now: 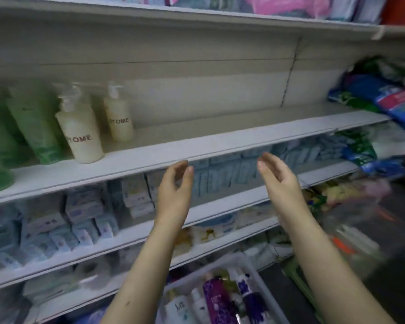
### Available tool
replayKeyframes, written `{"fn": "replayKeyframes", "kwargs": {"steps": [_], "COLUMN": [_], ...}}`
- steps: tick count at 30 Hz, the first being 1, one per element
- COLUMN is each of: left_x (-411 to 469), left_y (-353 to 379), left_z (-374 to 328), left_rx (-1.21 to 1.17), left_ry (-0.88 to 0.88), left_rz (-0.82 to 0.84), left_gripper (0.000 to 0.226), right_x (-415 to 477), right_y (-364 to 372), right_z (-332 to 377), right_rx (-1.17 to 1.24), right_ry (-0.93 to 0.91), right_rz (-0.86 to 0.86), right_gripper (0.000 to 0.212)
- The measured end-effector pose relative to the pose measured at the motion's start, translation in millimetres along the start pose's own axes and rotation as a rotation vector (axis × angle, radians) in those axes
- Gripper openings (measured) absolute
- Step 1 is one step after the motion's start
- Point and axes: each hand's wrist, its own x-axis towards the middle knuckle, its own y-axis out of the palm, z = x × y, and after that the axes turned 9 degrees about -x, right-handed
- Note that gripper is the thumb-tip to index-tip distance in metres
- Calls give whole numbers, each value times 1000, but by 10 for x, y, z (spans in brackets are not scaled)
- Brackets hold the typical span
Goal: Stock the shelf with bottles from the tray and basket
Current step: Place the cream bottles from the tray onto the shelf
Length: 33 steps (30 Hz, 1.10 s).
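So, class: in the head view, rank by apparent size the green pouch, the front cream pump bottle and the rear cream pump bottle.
1. green pouch
2. front cream pump bottle
3. rear cream pump bottle: same design as the front one, so distance may explain the difference.

The shelf (150,153) is off-white. The nearer pump bottle (82,134) and the farther pump bottle (119,120) are cream with dark reddish-brown lettering; the pouches (35,127) beside them are green. Below are pale blue boxes (220,181) and whitish cartons (84,204) with lilac marks. The bags (384,97) at right are blue with red and green patches. The basket (220,263) is white, holding a purple flower-patterned bottle (216,298), a dark violet bottle (253,298) and a white bottle (179,309).
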Motion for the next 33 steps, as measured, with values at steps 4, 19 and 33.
{"fn": "replayKeyframes", "kwargs": {"steps": [4, 19, 33], "left_x": [-769, -2405, -1573], "left_y": [1040, 3807, 5398], "left_z": [-38, 132, 1342], "left_rx": [-84, -218, -245], "left_ry": [-118, -425, -665], "left_rz": [255, 591, 393], "left_gripper": [23, 19, 31], "right_x": [-529, -1269, 336], "right_y": [-1163, -4221, -4816], "right_z": [-467, -1274, -2606], "right_rx": [26, 48, -10], "right_ry": [134, 392, 525], "right_rz": [-164, -478, -455], "right_gripper": [42, 36, 33]}}
